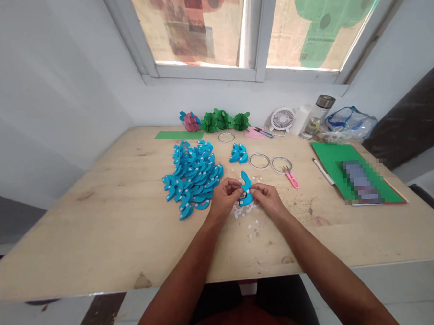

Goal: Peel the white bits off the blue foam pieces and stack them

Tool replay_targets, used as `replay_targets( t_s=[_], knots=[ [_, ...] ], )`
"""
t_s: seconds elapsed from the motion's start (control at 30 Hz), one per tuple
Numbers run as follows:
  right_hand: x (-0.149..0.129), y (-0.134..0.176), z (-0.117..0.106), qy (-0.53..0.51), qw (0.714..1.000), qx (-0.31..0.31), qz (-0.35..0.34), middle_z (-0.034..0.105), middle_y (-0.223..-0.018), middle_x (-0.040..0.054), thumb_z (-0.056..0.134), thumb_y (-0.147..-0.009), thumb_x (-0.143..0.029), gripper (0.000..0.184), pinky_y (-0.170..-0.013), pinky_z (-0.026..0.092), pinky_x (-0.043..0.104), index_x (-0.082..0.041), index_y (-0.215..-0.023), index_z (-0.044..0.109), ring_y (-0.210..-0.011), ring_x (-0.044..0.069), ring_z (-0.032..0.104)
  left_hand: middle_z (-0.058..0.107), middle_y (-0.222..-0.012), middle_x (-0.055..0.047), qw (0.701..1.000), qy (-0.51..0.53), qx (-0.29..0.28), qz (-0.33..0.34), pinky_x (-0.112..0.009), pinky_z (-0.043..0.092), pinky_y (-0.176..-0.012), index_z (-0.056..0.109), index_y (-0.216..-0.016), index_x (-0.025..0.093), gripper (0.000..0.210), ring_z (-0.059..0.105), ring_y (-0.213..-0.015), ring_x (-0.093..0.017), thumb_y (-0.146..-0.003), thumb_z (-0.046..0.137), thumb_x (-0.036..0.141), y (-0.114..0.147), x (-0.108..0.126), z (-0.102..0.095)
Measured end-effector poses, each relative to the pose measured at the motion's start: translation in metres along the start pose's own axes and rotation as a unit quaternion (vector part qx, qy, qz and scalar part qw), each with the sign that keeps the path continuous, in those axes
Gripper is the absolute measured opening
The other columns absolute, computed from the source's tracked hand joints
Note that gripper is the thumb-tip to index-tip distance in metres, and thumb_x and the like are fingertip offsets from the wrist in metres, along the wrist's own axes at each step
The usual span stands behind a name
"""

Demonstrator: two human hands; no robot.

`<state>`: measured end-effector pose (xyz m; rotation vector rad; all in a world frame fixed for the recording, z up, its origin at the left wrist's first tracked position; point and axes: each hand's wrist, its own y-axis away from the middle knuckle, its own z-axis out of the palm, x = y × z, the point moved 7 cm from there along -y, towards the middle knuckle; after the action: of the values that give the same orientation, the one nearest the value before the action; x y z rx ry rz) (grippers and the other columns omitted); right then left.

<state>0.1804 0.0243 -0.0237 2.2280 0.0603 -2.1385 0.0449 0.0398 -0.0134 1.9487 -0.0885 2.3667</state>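
Between my two hands, low over the front middle of the table, is a curved blue paper piece (246,200) with small white squares on it. My left hand (226,194) pinches its left side, and my right hand (266,195) pinches its right edge. Small white scraps (244,211) are scattered on the wood just below. To the left lies a large heap of similar blue paper pieces (193,169), many bearing white squares. Beyond my hands sits a small stack of blue pieces (238,153).
Rolls of tape (259,154) and pink-handled scissors (292,178) lie right of centre. Green paper ornaments (221,119), a white fan (282,119) and a glass bottle (317,117) line the wall. At right, a blurred phone (361,180) rests on green sheets (334,155).
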Motion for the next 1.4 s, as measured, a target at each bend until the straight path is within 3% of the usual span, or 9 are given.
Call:
replay_targets(
  t_s=[0.2,0.5,0.67,0.77,0.83,0.9,1.0,1.13,1.4],
  knots=[
    [0.002,0.000,0.005,-0.005,0.999,-0.032,0.005,0.056,-0.058,-0.0019,0.060,-0.067,-0.025,0.010,-0.050,0.035,0.022,-0.015,-0.069,0.062,-0.052,0.010,0.047,0.060,-0.054,0.003,1.000,0.010,0.008,-0.006,-0.022,0.046,-0.049,0.055,-0.069,0.016,0.020,0.059,-0.050,-0.012,-0.054,0.068,0.019,0.000,-0.001,-0.001],
    [0.002,0.001,0.006,-0.043,0.999,-0.023,0.020,0.062,-0.061,-0.0010,0.062,-0.066,-0.026,0.012,-0.055,0.042,0.023,-0.016,-0.072,0.064,-0.055,0.012,0.054,0.062,-0.060,0.002,0.999,0.034,0.007,-0.024,-0.021,0.047,-0.053,0.057,-0.073,0.015,0.021,0.059,-0.056,-0.011,-0.057,0.069,0.020,0.002,-0.009,-0.003],
    [0.005,0.001,0.006,-0.054,0.998,-0.007,0.031,0.062,-0.060,-0.0009,0.064,-0.064,-0.027,0.013,-0.054,0.042,0.023,-0.016,-0.069,0.063,-0.053,0.011,0.054,0.060,-0.058,0.002,1.000,-0.008,0.002,-0.009,-0.023,0.046,-0.052,0.056,-0.072,0.016,0.019,0.059,-0.054,-0.013,-0.058,0.068,0.022,0.000,-0.005,-0.002],
    [0.011,-0.002,0.004,-0.036,0.999,0.000,0.029,0.059,-0.056,-0.0016,0.062,-0.065,-0.028,0.014,-0.049,0.039,0.022,-0.015,-0.069,0.063,-0.050,0.010,0.051,0.062,-0.064,0.000,0.995,-0.082,0.019,0.045,-0.025,0.046,-0.055,0.057,-0.076,0.016,0.016,0.060,-0.059,-0.014,-0.063,0.064,0.023,0.001,0.001,-0.003],
    [0.014,-0.003,0.001,-0.013,1.000,0.010,0.025,0.056,-0.053,-0.0025,0.061,-0.065,-0.029,0.015,-0.047,0.036,0.021,-0.015,-0.070,0.062,-0.047,0.010,0.048,0.063,-0.074,-0.002,0.975,-0.174,0.059,0.126,-0.026,0.047,-0.060,0.059,-0.079,0.018,0.013,0.060,-0.069,-0.016,-0.067,0.061,0.022,0.006,0.012,-0.005],
    [0.017,-0.005,-0.003,0.018,0.999,0.025,0.017,0.053,-0.051,-0.0033,0.060,-0.066,-0.030,0.017,-0.045,0.034,0.021,-0.014,-0.072,0.062,-0.046,0.009,0.045,0.063,-0.080,-0.004,0.934,-0.273,0.084,0.213,-0.029,0.047,-0.069,0.060,-0.079,0.019,0.008,0.059,-0.078,-0.017,-0.071,0.058,0.022,0.014,0.025,-0.002],
    [0.016,-0.005,-0.008,0.079,0.996,0.045,-0.010,0.049,-0.050,-0.0042,0.057,-0.067,-0.030,0.018,-0.044,0.033,0.021,-0.015,-0.075,0.062,-0.045,0.009,0.041,0.063,-0.079,-0.005,0.883,-0.368,0.052,0.286,-0.033,0.045,-0.077,0.062,-0.077,0.021,0.007,0.057,-0.083,-0.019,-0.076,0.055,0.022,0.022,0.031,0.012],
    [0.010,-0.003,-0.008,0.148,0.986,0.055,-0.043,0.049,-0.051,-0.0038,0.055,-0.068,-0.028,0.016,-0.046,0.034,0.021,-0.015,-0.074,0.063,-0.047,0.010,0.042,0.065,-0.082,-0.006,0.863,-0.404,0.029,0.303,-0.035,0.044,-0.078,0.064,-0.082,0.021,0.011,0.057,-0.084,-0.021,-0.077,0.054,0.021,0.025,0.026,0.019],
    [0.007,-0.001,-0.007,0.177,0.981,0.061,-0.057,0.048,-0.051,-0.0037,0.054,-0.069,-0.026,0.013,-0.047,0.034,0.021,-0.016,-0.069,0.062,-0.047,0.010,0.043,0.065,-0.081,-0.007,0.862,-0.414,0.036,0.290,-0.034,0.043,-0.076,0.062,-0.081,0.019,0.010,0.057,-0.083,-0.022,-0.078,0.052,0.019,0.024,0.021,0.019]
  ],
)
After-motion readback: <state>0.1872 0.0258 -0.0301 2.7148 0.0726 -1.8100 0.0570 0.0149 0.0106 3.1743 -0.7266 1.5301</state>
